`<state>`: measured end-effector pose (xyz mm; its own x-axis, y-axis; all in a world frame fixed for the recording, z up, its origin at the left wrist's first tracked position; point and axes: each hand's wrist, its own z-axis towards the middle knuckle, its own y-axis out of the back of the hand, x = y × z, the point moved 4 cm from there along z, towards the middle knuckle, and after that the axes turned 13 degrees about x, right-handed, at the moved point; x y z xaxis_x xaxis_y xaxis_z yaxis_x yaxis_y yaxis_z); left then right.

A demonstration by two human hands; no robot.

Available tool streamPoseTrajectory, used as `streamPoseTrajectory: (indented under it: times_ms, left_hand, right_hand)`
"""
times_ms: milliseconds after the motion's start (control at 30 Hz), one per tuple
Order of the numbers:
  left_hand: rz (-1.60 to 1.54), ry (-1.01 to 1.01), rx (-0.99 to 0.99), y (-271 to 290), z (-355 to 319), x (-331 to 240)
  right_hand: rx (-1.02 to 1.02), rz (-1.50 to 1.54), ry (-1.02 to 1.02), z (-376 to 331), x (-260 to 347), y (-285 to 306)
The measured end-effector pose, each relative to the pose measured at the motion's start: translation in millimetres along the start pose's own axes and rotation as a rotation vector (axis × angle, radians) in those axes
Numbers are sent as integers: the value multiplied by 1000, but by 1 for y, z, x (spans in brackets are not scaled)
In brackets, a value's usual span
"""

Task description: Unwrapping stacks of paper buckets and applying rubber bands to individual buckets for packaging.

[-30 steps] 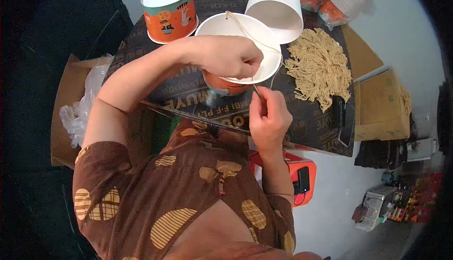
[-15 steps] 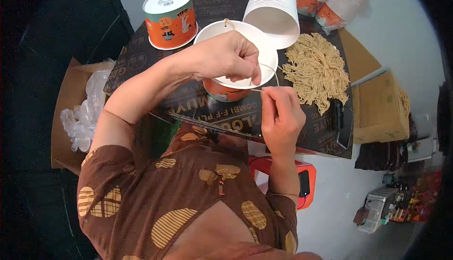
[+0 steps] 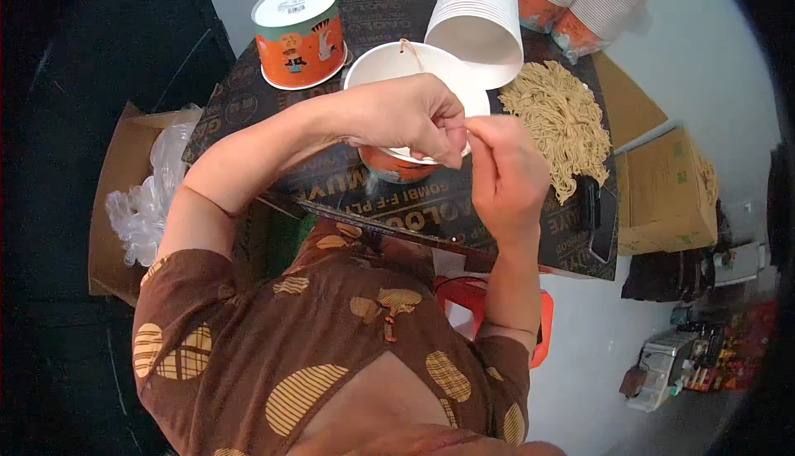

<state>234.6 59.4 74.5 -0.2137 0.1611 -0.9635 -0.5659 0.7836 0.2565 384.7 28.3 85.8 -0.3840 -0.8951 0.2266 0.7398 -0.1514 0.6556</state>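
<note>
A white-lined paper bucket (image 3: pixel 391 164) with an orange printed outside stands upright at the table's near edge. A thin tan cord (image 3: pixel 404 45) comes through its far wall, just under the rim, and runs down inside. My left hand (image 3: pixel 414 120) reaches across the mouth of the bucket, its fingers curled closed at the near right rim. My right hand (image 3: pixel 512 166) meets it there, thumb and forefinger pinched together. Both hands grip the cord, though the fingers hide most of it between them.
An upside-down printed bucket (image 3: pixel 298 38) stands at the back left. Nested white buckets (image 3: pixel 476 17) lie behind, with more wrapped stacks (image 3: pixel 571 0) beyond. A pile of tan cords (image 3: pixel 559 120) lies at the right. Cardboard boxes (image 3: pixel 667 195) flank the table; the left one (image 3: pixel 120 207) holds clear plastic.
My right hand has moved up and slightly right, closer against my left fingertips. The loop of cord seen over the right rim is now out of sight. My left hand has dipped slightly.
</note>
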Motion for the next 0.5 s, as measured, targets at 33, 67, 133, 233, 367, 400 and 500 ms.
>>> streamPoseTrajectory:
  times_ms: [33,67,133,233,367,400,500]
  left_hand:
    - [-8,-34,-20,0,1,-1]
    - [-8,-34,-19,0,1,-2]
    - [0,-33,-39,2,0,-2]
    - [-79,-12,21,7,0,2]
    - [-135,-19,8,7,-2,4]
    - [-138,-33,13,8,-3,3]
    - [-128,-41,21,8,-1,2]
  right_hand:
    - [59,39,39,6,-4,-2]
    - [119,77,77,10,-5,-5]
    - [88,16,61,16,-7,-5]
    - [-19,-104,-154,14,-10,1]
    - [56,14,-280,-13,-24,0]
    - [79,85,-294,-19,-22,-4]
    - [97,109,-305,-23,-12,-9]
